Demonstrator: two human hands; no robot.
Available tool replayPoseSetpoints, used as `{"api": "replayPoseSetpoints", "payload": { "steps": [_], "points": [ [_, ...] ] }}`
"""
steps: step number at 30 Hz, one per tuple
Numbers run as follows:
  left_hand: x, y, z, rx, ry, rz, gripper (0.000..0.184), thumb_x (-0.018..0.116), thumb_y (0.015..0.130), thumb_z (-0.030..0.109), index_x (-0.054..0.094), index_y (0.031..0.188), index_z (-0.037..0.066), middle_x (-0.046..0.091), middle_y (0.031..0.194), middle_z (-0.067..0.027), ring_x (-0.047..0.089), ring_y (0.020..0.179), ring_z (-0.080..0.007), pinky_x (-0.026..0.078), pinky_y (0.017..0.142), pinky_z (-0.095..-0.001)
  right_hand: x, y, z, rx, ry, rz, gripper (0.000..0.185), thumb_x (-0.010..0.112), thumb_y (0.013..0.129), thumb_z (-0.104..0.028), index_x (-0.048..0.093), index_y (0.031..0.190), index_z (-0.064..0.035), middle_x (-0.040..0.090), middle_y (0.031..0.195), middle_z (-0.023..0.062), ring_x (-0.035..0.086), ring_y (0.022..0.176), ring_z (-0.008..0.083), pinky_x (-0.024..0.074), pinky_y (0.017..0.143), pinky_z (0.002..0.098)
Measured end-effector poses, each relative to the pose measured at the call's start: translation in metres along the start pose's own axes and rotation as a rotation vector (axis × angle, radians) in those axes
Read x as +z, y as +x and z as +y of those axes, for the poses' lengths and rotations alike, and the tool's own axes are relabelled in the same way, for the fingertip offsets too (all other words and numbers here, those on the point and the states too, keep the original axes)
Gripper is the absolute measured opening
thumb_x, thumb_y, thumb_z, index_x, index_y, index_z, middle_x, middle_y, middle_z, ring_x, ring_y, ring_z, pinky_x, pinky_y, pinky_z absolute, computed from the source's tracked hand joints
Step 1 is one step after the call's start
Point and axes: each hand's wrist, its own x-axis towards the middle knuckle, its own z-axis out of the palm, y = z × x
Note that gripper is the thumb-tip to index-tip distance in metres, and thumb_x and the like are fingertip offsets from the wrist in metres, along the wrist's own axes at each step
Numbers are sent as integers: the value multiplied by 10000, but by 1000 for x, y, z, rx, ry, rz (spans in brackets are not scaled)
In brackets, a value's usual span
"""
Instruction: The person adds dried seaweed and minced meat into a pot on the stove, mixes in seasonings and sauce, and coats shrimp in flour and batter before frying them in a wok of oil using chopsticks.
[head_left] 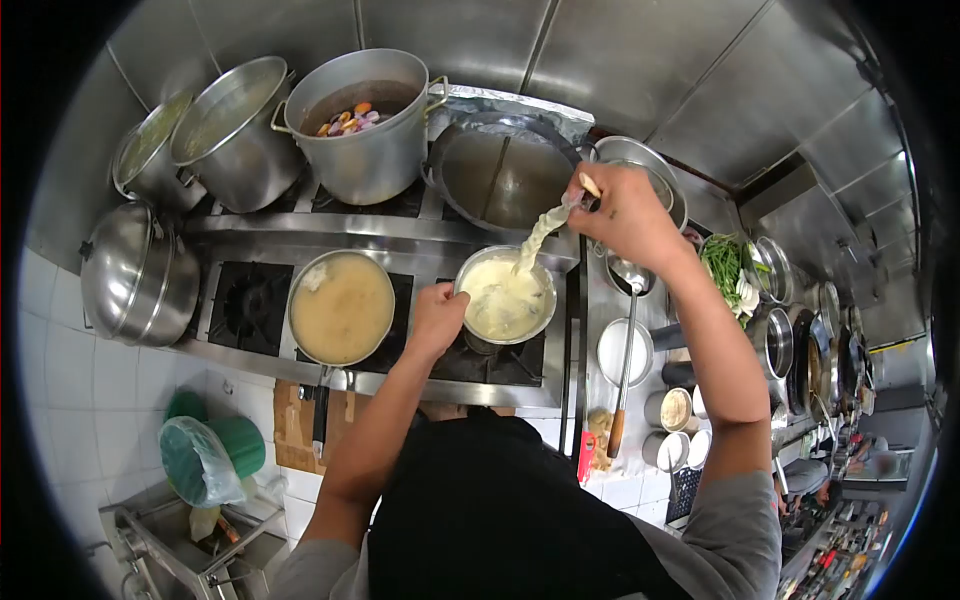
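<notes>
A round metal pan point(507, 252) of thick, pale yellow creamy mixture point(497, 305) stands on the right front burner. My left hand point(438, 318) is closed on its left rim. Above the pan's far right side, my right hand point(625, 215) is closed around a slim utensil with a pale handle end point(589, 184). Creamy mixture coats this utensil point(543, 232), and its lower tip reaches into the pan. The coating hides what kind of utensil it is. Left of my left hand sits a pan of cloudy tan liquid point(342, 308), its black handle point(320, 420) pointing toward me.
A tall pot point(365, 155) and a wide divided pot point(505, 170) stand on the raised back ledge. A ladle point(627, 360) lies across the right counter beside several small containers point(667, 450) and green vegetables point(722, 265). A green bin point(235, 445) stands lower left.
</notes>
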Motion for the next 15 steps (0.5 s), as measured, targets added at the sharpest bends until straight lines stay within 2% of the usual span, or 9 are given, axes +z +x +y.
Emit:
{"api": "replayPoseSetpoints", "payload": {
  "steps": [6,8,9,10,11,12,13,15],
  "points": [
    [10,21,11,64,13,1,157,559,759,78,573,696,-65,484,547,-16,423,540,-70,326,475,-286,-22,53,48,8,75,68,167,663,674,-49,584,806,13,554,664,45,479,623,103,415,580,268],
    [12,23,12,30,-85,-18,151,547,763,66,612,791,-67,502,577,-16,435,552,-68,350,495,-275,-14,71,68,-3,75,67,168,664,675,-59,584,804,13,548,655,49,475,616,100,411,573,269],
    [13,24,13,29,-81,-16,151,547,763,66,612,791,-67,502,577,-16,435,552,-68,350,495,-275,-9,80,77,-21,66,71,170,664,676,-69,584,801,13,542,647,53,471,610,97,408,566,269],
    [12,23,13,39,-16,-6,167,542,765,60,623,840,-65,516,598,-11,442,560,-65,360,507,-265,0,89,89,-39,28,59,180,670,679,-93,590,804,8,559,639,90,510,596,123,428,565,287],
    [10,20,15,50,50,6,195,537,767,55,635,889,-63,531,620,-5,448,569,-62,370,519,-255,14,98,102,-44,36,62,180,670,679,-93,590,804,8,559,639,90,510,596,123,428,565,287],
    [8,14,16,37,77,13,254,530,767,48,638,973,-54,549,650,2,455,580,-53,380,537,-239,32,107,117,-35,20,51,183,683,673,-106,598,795,1,594,684,135,567,639,221,457,607,334],
    [7,11,8,36,81,21,254,530,767,48,638,973,-54,549,650,2,455,580,-53,380,537,-239,49,114,131,-26,5,36,187,695,668,-118,605,787,-6,629,730,179,623,682,318,487,649,380],
    [4,4,-11,15,-103,12,304,525,765,44,634,1034,-44,548,640,2,453,577,-46,377,535,-233,80,127,154,-19,14,26,189,701,663,-120,609,785,-9,632,742,187,625,710,340,491,665,396]
  ]
}}
